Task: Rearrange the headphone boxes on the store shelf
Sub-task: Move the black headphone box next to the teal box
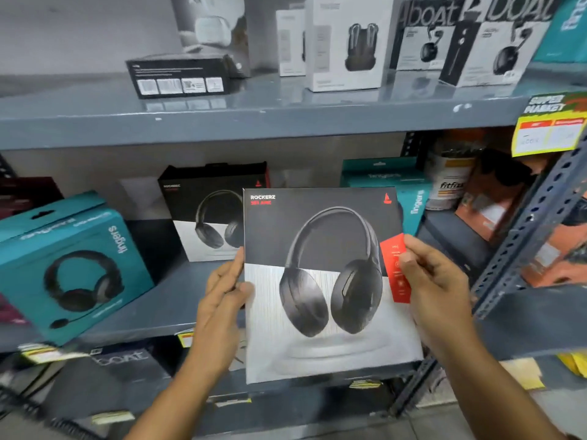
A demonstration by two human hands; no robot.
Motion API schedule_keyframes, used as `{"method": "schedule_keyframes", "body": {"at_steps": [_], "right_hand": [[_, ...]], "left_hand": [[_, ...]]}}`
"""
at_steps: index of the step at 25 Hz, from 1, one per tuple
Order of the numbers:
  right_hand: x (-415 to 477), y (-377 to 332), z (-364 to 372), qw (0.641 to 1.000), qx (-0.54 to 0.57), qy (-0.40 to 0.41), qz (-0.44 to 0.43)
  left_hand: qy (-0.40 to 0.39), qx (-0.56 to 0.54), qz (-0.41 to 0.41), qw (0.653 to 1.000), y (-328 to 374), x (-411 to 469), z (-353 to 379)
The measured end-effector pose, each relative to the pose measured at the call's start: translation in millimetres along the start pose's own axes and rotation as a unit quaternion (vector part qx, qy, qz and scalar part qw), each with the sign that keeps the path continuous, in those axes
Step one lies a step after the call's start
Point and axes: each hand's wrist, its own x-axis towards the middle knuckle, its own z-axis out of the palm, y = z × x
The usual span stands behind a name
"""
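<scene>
Now both hands grip one Rockerz box (pixel 327 281), left hand (pixel 222 300) and right hand (pixel 435 287) at its side edges. Behind it, a matching box (pixel 206 214) stands on the middle shelf (pixel 158 306).

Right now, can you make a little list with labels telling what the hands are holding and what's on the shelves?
held: Rockerz box, front facing the camera, upright
left hand: grip on the box's left edge
right hand: grip on the right edge, by the red tab
behind it: matching box standing on the middle shelf
left: teal box, tilted
right: more teal boxes
top shelf: earbud boxes, one black box lying flat
</scene>
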Motion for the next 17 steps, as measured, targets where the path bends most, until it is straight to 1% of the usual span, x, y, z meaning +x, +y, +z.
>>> {"method": "schedule_keyframes", "body": {"at_steps": [4,8,11,13,15,17], "right_hand": [[-19,-25,30,0.998,0.027,-0.058,-0.011],[-24,-23,64,0.993,0.069,-0.092,-0.013],[-20,-2,99,0.987,0.089,-0.131,0.018],[-17,15,126,0.982,0.091,-0.155,0.048],[-14,31,149,0.983,0.091,-0.147,0.067],[-11,48,167,0.988,0.07,-0.124,0.061]], "left_hand": [[0.036,-0.007,0.01,0.999,21,0,-38],[0.043,0.015,0.011,0.999,24,8,-65],[0.034,0.041,0.0,0.999,12,21,-79],[0.056,0.035,-0.026,0.998,-3,39,-92],[0.073,0.03,-0.043,0.996,-22,60,-106],[0.076,0.012,-0.05,0.996,-43,77,-115]]}}
